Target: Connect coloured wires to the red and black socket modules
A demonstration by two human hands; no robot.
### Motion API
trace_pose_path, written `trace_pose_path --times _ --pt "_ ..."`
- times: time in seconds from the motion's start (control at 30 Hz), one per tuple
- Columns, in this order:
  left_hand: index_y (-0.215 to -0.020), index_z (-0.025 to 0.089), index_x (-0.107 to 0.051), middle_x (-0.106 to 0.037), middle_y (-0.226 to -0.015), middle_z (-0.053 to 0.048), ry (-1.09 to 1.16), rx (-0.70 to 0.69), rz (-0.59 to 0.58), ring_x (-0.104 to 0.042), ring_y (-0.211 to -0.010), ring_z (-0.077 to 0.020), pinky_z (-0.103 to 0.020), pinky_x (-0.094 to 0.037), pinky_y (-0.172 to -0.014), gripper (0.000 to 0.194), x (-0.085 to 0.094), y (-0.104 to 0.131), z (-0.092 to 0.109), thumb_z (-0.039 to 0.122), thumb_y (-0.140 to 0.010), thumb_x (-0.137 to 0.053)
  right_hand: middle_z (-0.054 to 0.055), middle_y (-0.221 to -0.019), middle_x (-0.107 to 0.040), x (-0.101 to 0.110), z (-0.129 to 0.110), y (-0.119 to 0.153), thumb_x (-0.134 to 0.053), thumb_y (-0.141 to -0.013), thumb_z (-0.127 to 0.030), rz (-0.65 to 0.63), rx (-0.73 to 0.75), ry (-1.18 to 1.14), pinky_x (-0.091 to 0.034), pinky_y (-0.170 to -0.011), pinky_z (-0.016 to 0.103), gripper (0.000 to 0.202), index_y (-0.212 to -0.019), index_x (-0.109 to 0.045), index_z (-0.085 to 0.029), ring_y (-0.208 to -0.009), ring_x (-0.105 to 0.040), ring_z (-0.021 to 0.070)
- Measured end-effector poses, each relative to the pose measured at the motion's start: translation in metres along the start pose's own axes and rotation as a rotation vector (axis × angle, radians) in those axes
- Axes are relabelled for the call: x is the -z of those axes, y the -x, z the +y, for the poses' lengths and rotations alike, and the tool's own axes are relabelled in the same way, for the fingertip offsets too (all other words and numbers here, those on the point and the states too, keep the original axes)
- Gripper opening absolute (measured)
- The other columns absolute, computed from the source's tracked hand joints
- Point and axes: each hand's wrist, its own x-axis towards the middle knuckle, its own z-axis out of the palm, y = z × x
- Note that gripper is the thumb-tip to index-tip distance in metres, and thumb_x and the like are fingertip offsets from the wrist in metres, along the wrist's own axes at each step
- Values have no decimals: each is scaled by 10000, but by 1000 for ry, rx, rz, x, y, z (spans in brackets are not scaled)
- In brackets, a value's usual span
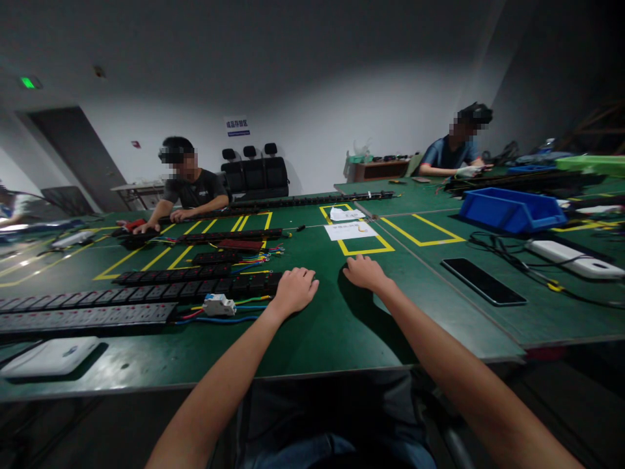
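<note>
My left hand (295, 288) rests palm down on the green table, fingers apart and slightly bent, with nothing seen in it. Right beside it is the end of a long black power strip (195, 288). A grey power strip (97, 316) lies nearer to me, and coloured wires run from it by a small white circuit breaker (219, 305). On the other side, my right hand (364, 271) lies on the tabletop, its fingers loosely bent and holding nothing visible. Just beyond that hand is a white paper sheet (349, 230) with writing.
A phone (483, 281), a white power bank (576, 258) with black cables and a blue bin (512, 210) are on the right. Another white device (51, 357) sits front left. Co-workers sit across the green table (312, 352), one handling strips at the left.
</note>
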Motion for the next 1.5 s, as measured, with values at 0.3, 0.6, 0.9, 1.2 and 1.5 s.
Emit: trace_pose_path --times 0.3,0.6,0.9,1.2,1.5 --pt "-1251 171 -677 -738 -1183 -120 -17 -3 17 -664 -1118 -266 -392 -492 -922 338 -2 0 0 367 -1079 -462 250 -1322 -624 -1 0 -2 -409 -1051 -360 -7 -13 2 -482 -984 477 441 -1331 -643 -113 -1231 -609 371" --pt "-1261 164 -674 -737 -1191 -121 -13 1 6 -666 -1121 -262 -388 -495 -927 346 1 0 1 367 -1083 -458 251 -1328 -622 3 -2 2 -402 -1050 -360 -9 -9 -1 -480 -989 480 449 -1328 -643 -104 -1242 -601 377" --pt "-1266 163 -673 -734 -1212 -126 -1 -3 2 -667 -1135 -270 -403 -502 -937 360 1 0 1 375 -1087 -444 252 -1327 -620 4 -2 2 -407 -1052 -359 -13 -5 -10 -480 -986 481 444 -1326 -643 -101 -1239 -599 379" --pt "-1258 169 -672 -735 -1199 -123 -4 2 -3 -662 -1133 -265 -390 -491 -933 344 2 0 1 369 -1082 -456 256 -1341 -611 3 -2 1 -408 -1053 -356 -20 -14 -12 -467 -1010 487 440 -1339 -641 -115 -1255 -590 373" --pt "-1261 162 -671 -734 -1210 -123 -6 -1 0 -663 -1133 -264 -389 -495 -928 341 2 1 2 360 -1081 -460 250 -1323 -623 3 -2 1 -412 -1051 -378 -7 -13 2 -484 -989 480 450 -1332 -643 -113 -1236 -601 374"
